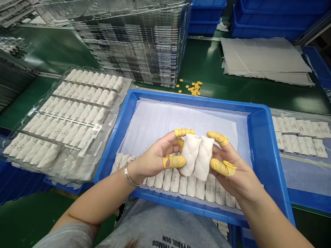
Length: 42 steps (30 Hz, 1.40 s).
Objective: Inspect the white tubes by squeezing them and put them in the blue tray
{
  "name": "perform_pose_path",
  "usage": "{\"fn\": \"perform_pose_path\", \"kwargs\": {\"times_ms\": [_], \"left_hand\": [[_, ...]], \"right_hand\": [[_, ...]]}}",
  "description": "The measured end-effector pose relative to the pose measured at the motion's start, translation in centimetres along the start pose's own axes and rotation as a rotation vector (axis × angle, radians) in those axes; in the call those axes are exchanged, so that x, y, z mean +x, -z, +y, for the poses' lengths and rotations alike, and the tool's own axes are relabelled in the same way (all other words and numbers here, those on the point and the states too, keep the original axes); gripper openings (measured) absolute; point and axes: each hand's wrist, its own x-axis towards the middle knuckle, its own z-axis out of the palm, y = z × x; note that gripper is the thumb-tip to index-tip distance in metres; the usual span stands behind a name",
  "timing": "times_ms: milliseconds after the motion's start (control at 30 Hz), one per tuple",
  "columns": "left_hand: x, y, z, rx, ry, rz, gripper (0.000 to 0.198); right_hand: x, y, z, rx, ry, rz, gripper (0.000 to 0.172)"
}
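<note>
My left hand (pixel 157 156) and my right hand (pixel 232 168) wear yellow finger cots and hold two white quilted sleeve-shaped parts side by side above a blue bin (pixel 261 137). The left part (pixel 190 155) is pinched by my left thumb and fingers. The right part (pixel 204 158) sits between my right thumb and forefinger. Both parts stand nearly upright and touch each other. The bin is lined with white paper (pixel 155 120). A row of the same white parts (pixel 181 184) lies along its near edge.
A clear blister tray (pixel 64 117) filled with white parts sits at left. Stacked empty clear trays (pixel 134 44) stand behind. Loose yellow finger cots (pixel 193 88) lie on the green table. White sheets (pixel 263 58) and blue bins (pixel 271 17) are at back right; another tray of parts (pixel 300 136) at right.
</note>
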Motion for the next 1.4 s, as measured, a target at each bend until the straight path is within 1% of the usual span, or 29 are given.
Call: {"fn": "perform_pose_path", "kwargs": {"times_ms": [133,267,400,467,600,667,733,867,967,1200,1300,1400], "left_hand": [[-0.07,0.04,0.02,-0.041,0.039,-0.024,0.058],[-0.11,0.11,0.19,-0.046,0.058,-0.009,0.061],[-0.12,0.16,0.34,-0.033,0.056,0.012,0.064],[-0.12,0.12,0.42,-0.03,0.058,0.011,0.062],[-0.08,-0.05,0.55,-0.027,0.058,-0.007,0.056],[-0.02,-0.14,0.55,-0.017,0.05,0.002,0.056],[0.05,-0.19,0.48,0.003,0.035,0.021,0.057],[0.11,-0.11,0.16,0.026,0.034,0.039,0.061],[0.01,0.08,-0.03,0.014,0.037,0.034,0.062],[-0.04,0.18,0.08,0.0,0.049,0.02,0.062],[0.05,0.01,0.03,0.037,0.019,0.014,0.058],[0.01,-0.28,-0.01,0.137,-0.029,0.005,0.049]], "right_hand": [[0.09,0.0,0.1,-0.03,-0.005,-0.023,0.047],[-0.09,0.12,0.1,-0.034,-0.029,-0.027,0.05],[-0.28,0.21,0.16,-0.026,-0.013,0.004,0.051],[-0.26,0.2,0.19,-0.017,-0.012,0.027,0.049],[-0.11,0.16,0.15,0.019,-0.024,0.027,0.042],[-0.06,0.17,0.1,0.022,-0.026,0.027,0.04],[-0.04,0.18,0.11,0.004,-0.013,0.021,0.041],[0.0,0.1,0.3,-0.03,0.036,-0.013,0.049],[0.04,-0.01,0.4,-0.009,0.021,-0.028,0.051],[-0.02,0.17,0.18,0.066,-0.024,-0.047,0.05],[0.05,0.18,0.32,0.004,0.017,-0.049,0.048],[0.07,-0.06,0.68,-0.113,0.126,-0.022,0.05]]}}
